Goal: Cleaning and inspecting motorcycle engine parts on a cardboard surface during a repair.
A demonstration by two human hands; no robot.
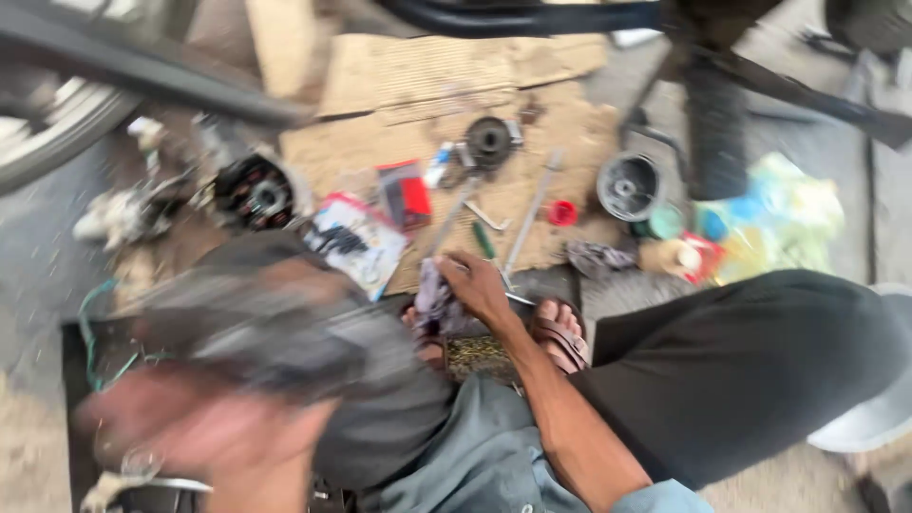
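Cardboard mat (446, 85) on ground; right hand (480, 285) reaching down, gripping rag (435, 299); left hand (204, 432) blurred, grip unclear.

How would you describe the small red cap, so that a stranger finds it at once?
Start at the cardboard sheet on the ground. Near its right edge stands a round dark metal housing; just left of that lies the small red cap. It is the only round, bright red thing there.

Before you lie a tan corrugated cardboard sheet (532, 104), a small red round cap (562, 213), a green-handled screwdriver (485, 241), and brown strapped sandals (560, 337).
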